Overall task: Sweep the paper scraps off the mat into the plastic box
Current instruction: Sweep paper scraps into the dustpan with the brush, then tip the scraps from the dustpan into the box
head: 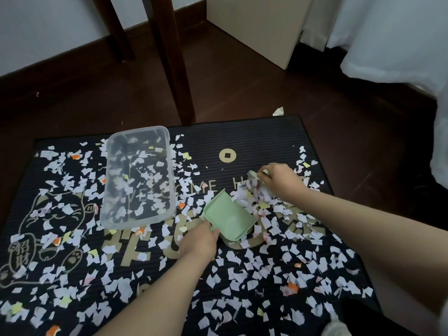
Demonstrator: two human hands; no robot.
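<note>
Dark mat (266, 141) on a wood floor (339, 105). Paper scraps (65, 209), mostly white w/ a few yellow and orange, are strewn over nearly all of it, thickest along the left and near edges.

Left side: gold cat print (53, 214), half buried in scraps.

Left of centre, toward the far edge: clear plastic box (138, 220), upright, open top, long side running far-to-near. Scraps show through it; can't tell how many are inside vs. under it.

Centre: L hand (200, 241) grips the handle end of a pale green dustpan (228, 217), fingers curled round it, handle mostly hidden. The pan sits just right of the box's near-right corner, not touching it, w/ its mouth facing right and slightly away.

At the pan's mouth: a heaped pile of scraps (244, 197), touching the pan's lip.

Right of the pile: R hand (281, 180), fingers curled round a small green brush (253, 175). Only bits of green show and the bristles blur into the pile.

Far of that, bare mat w/ a gold coin print (227, 155).

Off the mat: 2 dark wood legs (174, 57) behind the far edge, 1 stray scrap (278, 111) on the floor by the far-right corner, a beige cabinet (257, 25), and white cloth (388, 32) at far right.
</note>
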